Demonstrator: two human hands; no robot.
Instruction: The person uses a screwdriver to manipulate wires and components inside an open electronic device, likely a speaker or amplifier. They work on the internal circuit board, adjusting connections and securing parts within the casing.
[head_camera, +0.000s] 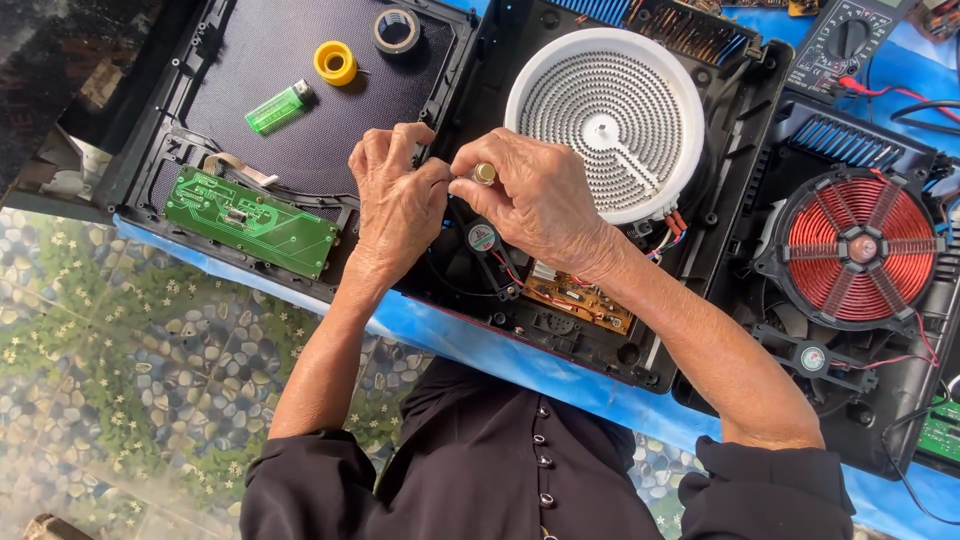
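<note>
Fingers (470, 178) of both hands pinched on small round brass-coloured part (485, 173) above ribbed white coil disc (605, 120).

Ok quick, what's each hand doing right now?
Left hand: fingers curled, pinching something hidden, cannot tell what.
Right hand: closed on a small brass-coloured round part.

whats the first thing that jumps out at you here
The two hands, left hand and right hand, meet at the centre over an opened black cooker, the right pinching a small brass-coloured part. Just beyond them sits a big white round heating element, and at the right edge a red copper coil. A green circuit board lies left.
</note>
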